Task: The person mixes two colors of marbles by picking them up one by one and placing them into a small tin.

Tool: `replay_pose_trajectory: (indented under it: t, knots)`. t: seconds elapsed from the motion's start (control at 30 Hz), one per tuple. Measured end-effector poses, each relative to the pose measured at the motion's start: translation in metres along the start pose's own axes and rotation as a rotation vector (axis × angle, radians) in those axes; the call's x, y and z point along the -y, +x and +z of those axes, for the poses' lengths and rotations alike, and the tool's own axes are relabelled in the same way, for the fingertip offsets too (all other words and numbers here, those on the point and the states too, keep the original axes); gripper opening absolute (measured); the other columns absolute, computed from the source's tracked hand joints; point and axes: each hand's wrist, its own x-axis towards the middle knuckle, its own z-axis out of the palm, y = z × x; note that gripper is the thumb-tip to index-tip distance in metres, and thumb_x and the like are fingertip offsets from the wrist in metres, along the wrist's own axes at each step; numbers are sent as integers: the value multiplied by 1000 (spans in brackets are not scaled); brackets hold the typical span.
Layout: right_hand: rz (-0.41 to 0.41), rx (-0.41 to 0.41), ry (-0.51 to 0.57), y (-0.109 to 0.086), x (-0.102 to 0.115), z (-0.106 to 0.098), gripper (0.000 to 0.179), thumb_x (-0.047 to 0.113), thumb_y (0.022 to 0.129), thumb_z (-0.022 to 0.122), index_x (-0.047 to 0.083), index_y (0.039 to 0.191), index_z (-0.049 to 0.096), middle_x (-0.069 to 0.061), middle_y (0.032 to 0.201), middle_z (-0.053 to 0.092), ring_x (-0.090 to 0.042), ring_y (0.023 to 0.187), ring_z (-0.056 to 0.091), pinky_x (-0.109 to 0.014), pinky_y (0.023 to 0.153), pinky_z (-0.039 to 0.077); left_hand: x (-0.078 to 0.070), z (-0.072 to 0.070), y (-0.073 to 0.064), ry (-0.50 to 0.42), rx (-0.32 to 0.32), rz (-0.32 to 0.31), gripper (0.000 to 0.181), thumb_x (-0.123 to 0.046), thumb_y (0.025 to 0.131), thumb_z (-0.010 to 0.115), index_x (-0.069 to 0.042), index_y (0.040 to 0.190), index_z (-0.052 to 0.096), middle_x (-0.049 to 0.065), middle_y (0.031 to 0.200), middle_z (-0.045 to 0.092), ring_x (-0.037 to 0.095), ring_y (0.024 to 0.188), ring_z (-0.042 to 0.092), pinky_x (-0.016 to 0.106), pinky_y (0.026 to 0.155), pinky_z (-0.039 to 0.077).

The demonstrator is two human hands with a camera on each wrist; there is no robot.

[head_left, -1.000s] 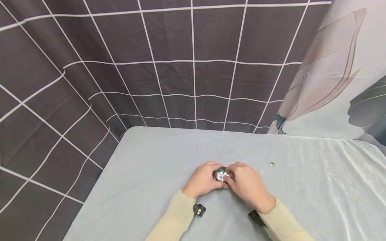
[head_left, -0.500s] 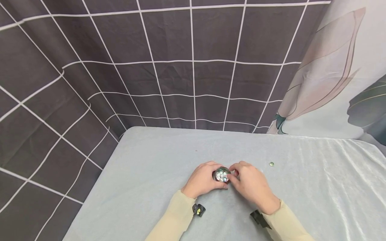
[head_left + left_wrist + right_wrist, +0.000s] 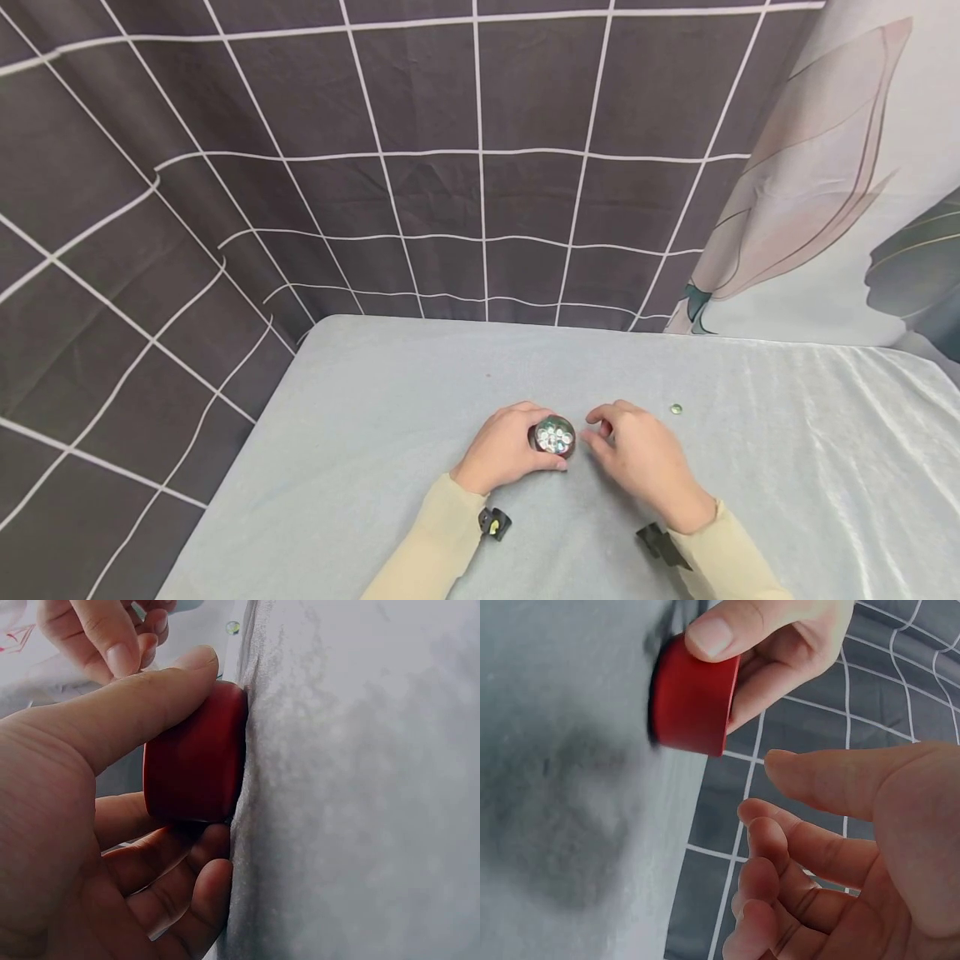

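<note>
My left hand [image 3: 504, 448] grips a small red cup [image 3: 196, 754] that stands on the cloth. Its thumb lies along one side, the fingers round the other. Inside the cup, in the head view, shiny glass beads [image 3: 554, 437] glitter. My right hand [image 3: 645, 458] is just right of the cup and apart from it. In the right wrist view its thumb and fingertips [image 3: 780, 763] are spread apart, loosely bent, with nothing between them. A single green glass bead [image 3: 677, 408] lies on the cloth beyond the right hand, to its right.
A pale grey velvety cloth [image 3: 390, 392] covers the table. Behind it hangs a dark curtain with white grid lines [image 3: 435, 200], and at the right a light leaf-patterned one [image 3: 817, 192]. Both wrists carry small black camera mounts [image 3: 495, 522].
My right hand has drawn back to the right from the cup's mouth, where its fingers were over the beads. The left hand and the cup stay in place.
</note>
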Motion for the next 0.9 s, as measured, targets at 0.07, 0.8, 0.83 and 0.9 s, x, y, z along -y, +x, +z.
replay_pose_trajectory:
  t: [0.07,0.8,0.83,0.9]
  knots:
    - [1,-2,-2,0,-2,-1,14,13,83,81,7,93,75,6,74,56,-7,60,48,-30,54,44,0,0,0,-1,0,-1,51,-41,75,89,-17,118,73,-6,116,69,7,104,63,23,93,49]
    - [54,11,-11,-3,-35,-9,15,13,83,78,3,94,73,2,75,58,-11,63,50,-33,56,45,0,0,0,-7,0,-24,53,-41,74,89,-18,119,73,-8,119,68,8,109,62,23,95,48]
    - [65,14,-12,-3,-37,-9,15,13,83,78,4,94,73,2,75,58,-12,63,50,-33,56,45,0,0,0,-8,0,-24,53,-41,74,89,-18,119,73,-7,119,68,8,109,62,24,95,48]
    - [82,16,-15,-3,-40,-10,15,14,84,77,4,95,73,2,76,58,-12,64,51,-34,56,45,0,0,-1,-9,1,-23,53,-41,74,89,-17,119,73,-7,120,68,8,109,62,24,95,48]
